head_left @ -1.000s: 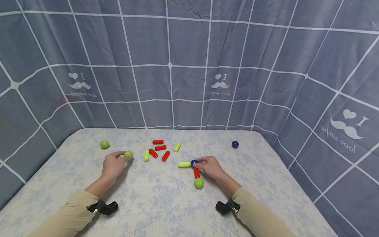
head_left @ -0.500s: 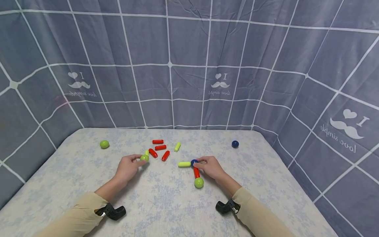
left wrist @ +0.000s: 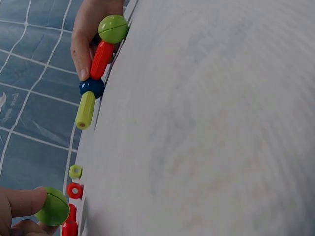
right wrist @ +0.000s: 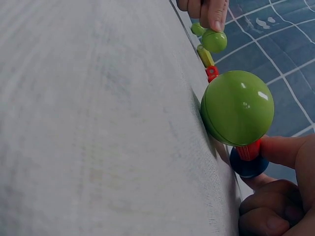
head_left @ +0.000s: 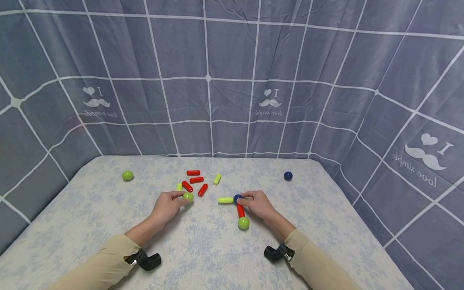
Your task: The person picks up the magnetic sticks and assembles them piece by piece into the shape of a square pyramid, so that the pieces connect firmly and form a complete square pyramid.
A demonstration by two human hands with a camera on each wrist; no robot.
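Between thumb and fingers my left hand (head_left: 167, 209) pinches a green ball (head_left: 188, 197), close in front of the loose rods. My right hand (head_left: 259, 204) pinches a dark blue ball (head_left: 237, 199) at the corner of a joined piece. From that ball a yellow-green rod (head_left: 225, 200) points left, and a red rod (head_left: 241, 211) runs toward me to a second green ball (head_left: 243, 223). In the left wrist view the joined piece shows its yellow-green rod (left wrist: 85, 111) with a bare end. The right wrist view has its green ball (right wrist: 238, 108) large in front.
Several loose red rods (head_left: 196, 180) lie at the middle back, with a yellow-green rod (head_left: 217, 179) to their right and another yellow-green rod (head_left: 179, 187) partly behind my left hand. A green ball (head_left: 127, 175) sits far left, a blue ball (head_left: 288, 176) far right. A grey curtain (head_left: 232, 100) hangs behind the table.
My left hand has moved right with the green ball, passing in front of the left yellow-green rod. The right hand and the joined piece have stayed in place.
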